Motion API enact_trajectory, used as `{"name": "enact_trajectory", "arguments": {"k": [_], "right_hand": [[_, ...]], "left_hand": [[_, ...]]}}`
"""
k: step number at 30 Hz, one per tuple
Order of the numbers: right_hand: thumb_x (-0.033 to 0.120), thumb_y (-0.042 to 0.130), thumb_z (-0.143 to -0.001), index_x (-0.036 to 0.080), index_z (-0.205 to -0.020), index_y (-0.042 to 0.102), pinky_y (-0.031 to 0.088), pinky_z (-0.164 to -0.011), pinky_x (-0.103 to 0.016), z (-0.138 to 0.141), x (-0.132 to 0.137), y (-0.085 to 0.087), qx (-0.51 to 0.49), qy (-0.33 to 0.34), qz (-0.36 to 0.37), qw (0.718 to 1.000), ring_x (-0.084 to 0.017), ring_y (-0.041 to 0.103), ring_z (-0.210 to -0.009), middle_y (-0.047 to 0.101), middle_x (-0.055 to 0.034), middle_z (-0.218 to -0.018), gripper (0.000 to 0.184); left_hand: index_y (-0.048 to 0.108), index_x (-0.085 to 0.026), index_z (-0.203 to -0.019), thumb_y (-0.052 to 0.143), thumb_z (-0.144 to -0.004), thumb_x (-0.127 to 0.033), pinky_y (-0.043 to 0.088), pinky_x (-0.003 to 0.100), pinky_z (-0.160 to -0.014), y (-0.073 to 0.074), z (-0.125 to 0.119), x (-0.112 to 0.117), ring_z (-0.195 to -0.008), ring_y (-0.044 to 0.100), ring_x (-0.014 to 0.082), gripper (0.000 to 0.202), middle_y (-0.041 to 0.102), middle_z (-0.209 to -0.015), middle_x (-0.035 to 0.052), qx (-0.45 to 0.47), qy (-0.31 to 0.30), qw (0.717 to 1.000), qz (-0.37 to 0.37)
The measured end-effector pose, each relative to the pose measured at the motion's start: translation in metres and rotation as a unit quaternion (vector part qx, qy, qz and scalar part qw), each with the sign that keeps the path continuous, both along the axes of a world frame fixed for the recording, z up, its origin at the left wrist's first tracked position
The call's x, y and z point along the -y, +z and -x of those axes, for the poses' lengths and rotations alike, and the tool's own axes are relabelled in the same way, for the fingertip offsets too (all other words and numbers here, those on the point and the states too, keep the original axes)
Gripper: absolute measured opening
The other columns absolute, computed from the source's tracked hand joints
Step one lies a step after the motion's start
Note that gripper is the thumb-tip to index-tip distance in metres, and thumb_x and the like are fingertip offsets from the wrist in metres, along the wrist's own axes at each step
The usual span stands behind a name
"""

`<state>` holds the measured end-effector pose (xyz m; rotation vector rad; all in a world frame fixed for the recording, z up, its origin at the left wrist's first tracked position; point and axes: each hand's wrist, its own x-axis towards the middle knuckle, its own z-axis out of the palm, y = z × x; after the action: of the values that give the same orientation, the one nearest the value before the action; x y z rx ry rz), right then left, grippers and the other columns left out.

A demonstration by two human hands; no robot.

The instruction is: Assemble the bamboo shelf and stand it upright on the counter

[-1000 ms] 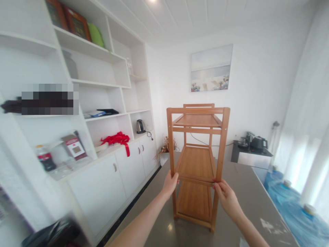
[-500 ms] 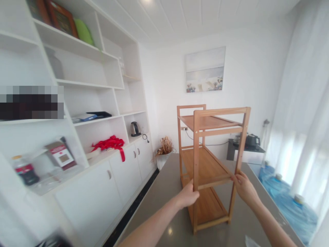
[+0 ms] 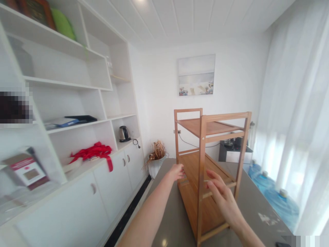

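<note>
A three-tier bamboo rack [image 3: 208, 127] stands upright on the grey table [image 3: 259, 206], turned so its long side runs away from me. My left hand [image 3: 177, 171] reaches to the far left post at middle-shelf height, fingers curled against the frame. My right hand [image 3: 223, 199] hovers in front of the near post and middle shelf, fingers stretched out and apart, holding nothing.
White wall shelving with cabinets runs along the left, holding a kettle [image 3: 123, 133], red ribbon [image 3: 92, 151] and a boxed item [image 3: 27, 170]. A dried plant in a pot [image 3: 155, 158] stands beyond the table. Blue water jugs [image 3: 281, 206] sit by the curtain on the right.
The rack has been turned further, its long side now pointing away. My right hand let go of the right post and opened; my left hand moved from the near post to the far left one.
</note>
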<state>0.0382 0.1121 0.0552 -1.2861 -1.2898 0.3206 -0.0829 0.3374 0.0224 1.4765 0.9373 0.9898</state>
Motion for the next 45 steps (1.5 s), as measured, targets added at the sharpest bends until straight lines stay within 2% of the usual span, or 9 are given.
{"name": "enact_trajectory", "arguments": {"k": [6,11,16,20,27,37,41,43,45], "right_hand": [[0.042,0.044,-0.09,0.02,-0.079,0.067,0.039,-0.096,-0.033,0.021,-0.024,-0.004,0.078,0.024,0.011,0.997,-0.022,0.051,-0.112,0.06,-0.0098,-0.106,0.033],[0.037,0.043,-0.091,0.018,-0.077,0.064,0.045,-0.079,-0.027,0.015,-0.029,0.0,0.11,0.025,0.013,0.994,-0.017,0.057,-0.085,0.057,-0.007,-0.089,0.032],[0.035,0.045,-0.09,0.017,-0.076,0.065,0.043,-0.081,-0.027,-0.004,-0.025,0.006,0.127,0.028,0.022,0.991,-0.016,0.057,-0.089,0.059,-0.007,-0.093,0.03],[0.036,0.048,-0.088,0.017,-0.076,0.067,0.042,-0.088,-0.029,-0.047,-0.029,0.011,0.146,0.006,0.034,0.989,-0.018,0.058,-0.097,0.062,-0.0078,-0.101,0.03],[0.039,0.047,-0.086,0.017,-0.079,0.069,0.042,-0.088,-0.031,-0.123,-0.044,0.0,0.124,-0.133,0.05,0.982,-0.019,0.06,-0.095,0.066,-0.0073,-0.105,0.032],[0.047,0.047,-0.084,0.019,-0.083,0.071,0.039,-0.092,-0.031,-0.14,-0.034,-0.014,0.132,-0.122,0.034,0.983,-0.02,0.057,-0.102,0.062,-0.008,-0.108,0.037],[0.053,0.045,-0.084,0.019,-0.092,0.07,0.043,-0.08,-0.029,-0.142,-0.011,-0.06,0.075,-0.195,0.062,0.976,-0.019,0.057,-0.089,0.062,-0.0081,-0.102,0.043],[0.053,0.041,-0.086,0.017,-0.093,0.068,0.044,-0.068,-0.026,-0.135,-0.005,-0.108,0.044,-0.113,0.157,0.98,-0.016,0.057,-0.073,0.063,-0.0052,-0.08,0.046],[0.05,0.036,-0.088,0.016,-0.081,0.066,0.043,-0.06,-0.024,-0.122,-0.005,-0.164,0.048,-0.027,0.293,0.954,-0.014,0.056,-0.063,0.061,-0.0029,-0.068,0.046]], "left_hand": [[0.055,-0.013,-0.114,0.054,-0.089,-0.032,0.052,0.04,-0.079,-0.014,-0.03,-0.01,-0.094,0.06,0.0199,0.032,0.059,-0.11,0.0099,0.029,0.024,0.965,0.26],[0.052,-0.015,-0.12,0.054,-0.089,-0.034,0.05,0.042,-0.084,-0.026,-0.033,-0.016,-0.101,0.057,0.0208,0.036,0.055,-0.119,0.0096,0.097,0.045,0.938,0.331],[0.057,-0.011,-0.1,0.058,-0.083,-0.014,0.055,0.033,-0.069,-0.034,-0.03,-0.015,-0.077,0.062,0.0155,0.017,0.063,-0.09,0.0068,0.156,0.077,0.929,0.328],[0.052,-0.013,-0.077,0.052,-0.075,0.002,0.056,0.028,-0.061,-0.037,-0.032,-0.006,-0.057,0.06,0.011,0.015,0.058,-0.063,0.0001,0.181,0.085,0.929,0.311],[0.051,-0.012,-0.073,0.054,-0.079,-0.003,0.058,0.032,-0.071,-0.044,-0.044,0.028,-0.067,0.066,0.0142,0.012,0.062,-0.068,0.0045,0.157,0.023,0.938,0.308],[0.055,-0.013,-0.084,0.054,-0.086,-0.029,0.055,0.03,-0.062,-0.039,0.009,0.038,-0.061,0.064,0.0142,0.016,0.066,-0.075,0.008,-0.025,0.012,0.979,0.2],[0.057,-0.014,-0.083,0.054,-0.084,-0.025,0.052,0.03,-0.064,-0.035,0.014,0.04,-0.063,0.063,0.0143,0.012,0.066,-0.077,0.0075,-0.093,0.05,0.99,0.098],[0.059,-0.015,-0.081,0.055,-0.082,-0.022,0.051,0.032,-0.076,-0.034,0.009,0.042,-0.077,0.064,0.0166,0.008,0.065,-0.084,0.008,-0.116,0.071,0.99,0.047],[0.061,-0.016,-0.082,0.056,-0.08,-0.018,0.045,0.035,-0.089,-0.033,0.002,0.045,-0.094,0.06,0.0188,0.006,0.064,-0.095,0.0082,-0.144,0.078,0.986,-0.03]]}}
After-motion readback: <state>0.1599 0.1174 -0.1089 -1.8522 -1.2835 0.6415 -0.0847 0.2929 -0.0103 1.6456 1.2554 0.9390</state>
